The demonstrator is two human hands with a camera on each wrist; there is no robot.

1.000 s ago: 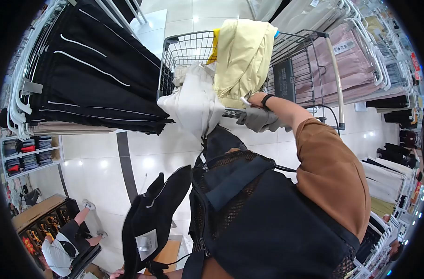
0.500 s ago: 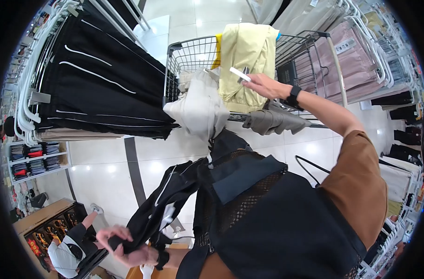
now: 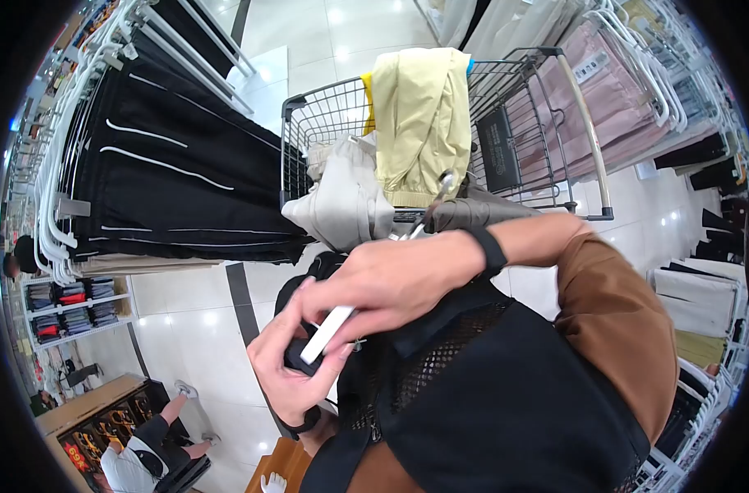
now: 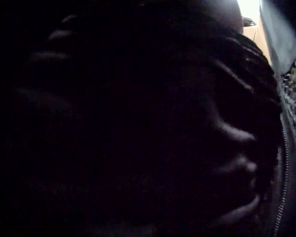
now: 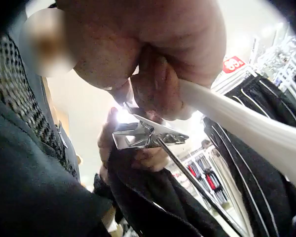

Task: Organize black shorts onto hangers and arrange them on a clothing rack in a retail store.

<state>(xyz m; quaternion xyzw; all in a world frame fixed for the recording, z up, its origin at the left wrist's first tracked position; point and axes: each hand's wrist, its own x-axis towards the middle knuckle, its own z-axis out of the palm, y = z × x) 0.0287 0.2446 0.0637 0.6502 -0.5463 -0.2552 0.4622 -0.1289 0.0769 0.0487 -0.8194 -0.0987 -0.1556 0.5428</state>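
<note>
In the head view the right hand (image 3: 403,279) grips a white hanger (image 3: 327,335) in front of the chest. The left hand (image 3: 288,370), just below it, holds a bunched black garment (image 3: 299,355). The right wrist view shows the right hand (image 5: 153,44) curled round the white hanger (image 5: 237,118), with a metal clip (image 5: 148,134) on its wire rod beside the black garment (image 5: 153,192). The left hand's fingers (image 5: 106,143) hold that garment. Dark cloth (image 4: 138,123) fills most of the left wrist view, hiding the left hand.
A wire cart (image 3: 325,103) stands ahead, with pale yellow trousers (image 3: 419,123), light grey cloth (image 3: 345,193) and dark grey cloth (image 3: 481,209) over its edge. Black trousers (image 3: 185,172) hang at left, pink ones (image 3: 571,107) at right. A person (image 3: 136,464) is at lower left.
The right hand has moved from the cart to the chest, bringing the hanger with it. The left hand has come up from the lower left with the black garment, and the hands now meet.
</note>
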